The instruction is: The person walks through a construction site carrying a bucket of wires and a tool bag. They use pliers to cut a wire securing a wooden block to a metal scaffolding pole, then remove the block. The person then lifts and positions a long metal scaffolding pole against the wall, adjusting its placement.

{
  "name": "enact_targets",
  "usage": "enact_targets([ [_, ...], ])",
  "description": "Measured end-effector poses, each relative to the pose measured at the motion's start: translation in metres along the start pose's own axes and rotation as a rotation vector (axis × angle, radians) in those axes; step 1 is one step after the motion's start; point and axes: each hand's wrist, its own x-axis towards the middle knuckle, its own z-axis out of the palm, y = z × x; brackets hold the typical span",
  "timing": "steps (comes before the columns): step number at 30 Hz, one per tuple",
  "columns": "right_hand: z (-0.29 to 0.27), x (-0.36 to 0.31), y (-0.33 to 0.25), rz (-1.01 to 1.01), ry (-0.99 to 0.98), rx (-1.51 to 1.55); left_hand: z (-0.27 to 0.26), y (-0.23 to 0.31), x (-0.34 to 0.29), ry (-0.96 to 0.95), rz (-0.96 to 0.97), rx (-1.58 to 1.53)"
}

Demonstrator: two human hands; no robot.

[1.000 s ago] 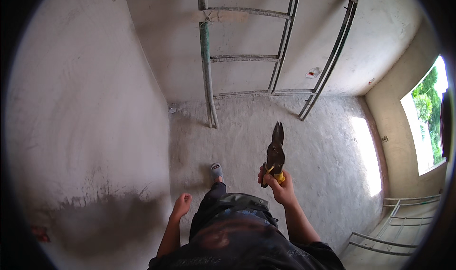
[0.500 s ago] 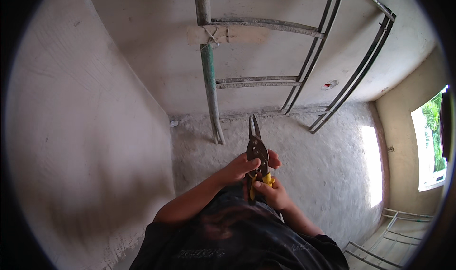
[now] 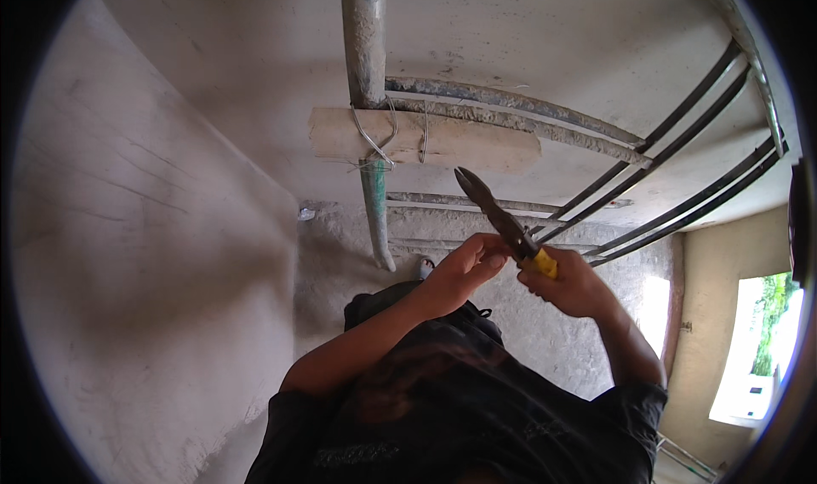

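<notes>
My right hand (image 3: 568,281) is wrapped round the yellow-gripped handle of dark metal snips (image 3: 502,214). Their jaws tilt up and left, toward a wooden board (image 3: 477,144) but apart from it. Beside the snips' pivot is my left hand (image 3: 464,273), its fingers loosely bent and the thumb apart; nothing shows in it, and whether its fingertips touch the tool is hidden. Loops of thin wire (image 3: 374,135) bind the board across an upright metal pole (image 3: 364,46), whose lower part is green.
Crusted scaffold bars (image 3: 519,114) run right from the pole to dark crossing tubes (image 3: 681,114). A plastered wall (image 3: 145,229) rises at the left. Rough concrete floor (image 3: 545,348) lies below, and a bright window (image 3: 753,348) opens at the right.
The pole and board now appear closer. The snips have swung from upright to a left tilt and moved up right with my right hand. My left hand has come off their pivot.
</notes>
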Motion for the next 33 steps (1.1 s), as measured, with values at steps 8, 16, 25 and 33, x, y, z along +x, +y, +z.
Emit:
enact_targets([
  [8,-0.071,0.055,-0.09,0.072,-0.099,-0.556,0.01,0.014,0.077,0.046,0.011,-0.429],
  [16,-0.081,0.048,-0.157,0.277,-0.126,-0.694,0.024,0.064,0.09,0.065,-0.072,-0.75],
  [25,-0.083,0.068,-0.179,0.29,-0.137,-0.743,0.006,0.078,0.088,0.035,0.018,-0.77],
  [33,-0.08,0.077,-0.201,0.314,0.118,-1.108,0.014,0.085,0.107,0.137,0.144,-0.773],
])
